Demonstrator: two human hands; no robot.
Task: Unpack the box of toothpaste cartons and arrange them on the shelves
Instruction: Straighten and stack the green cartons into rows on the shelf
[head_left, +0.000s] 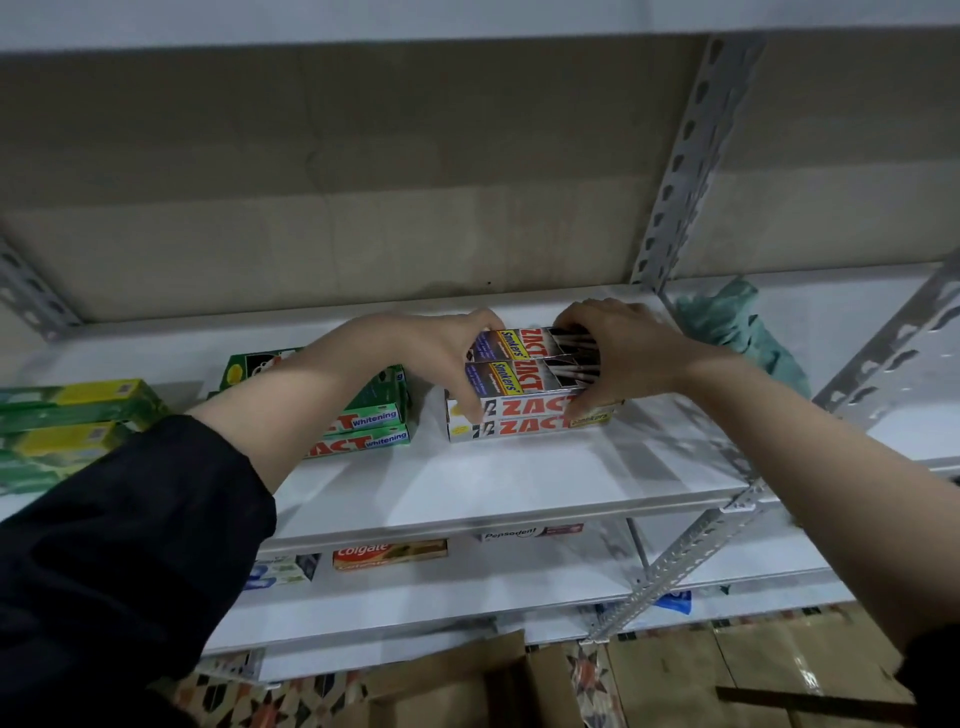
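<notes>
A stack of Zact Smokers toothpaste cartons (530, 384) stands on the white shelf (493, 478), right of centre. My left hand (447, 353) grips the stack's left end, fingers curled over the top and down its front. My right hand (618, 353) grips the right end the same way. Left of the stack lie green Zact Whitening cartons (363, 431), partly hidden behind my left forearm. Further left sit green and yellow cartons (78, 415).
A crumpled teal cloth (737, 327) lies on the shelf behind my right hand. Slotted metal uprights (691, 156) frame the bay. The shelf below holds Colgate (389, 553) and Pepsodent (530, 532) cartons. An open cardboard box (467, 675) stands on the floor beneath.
</notes>
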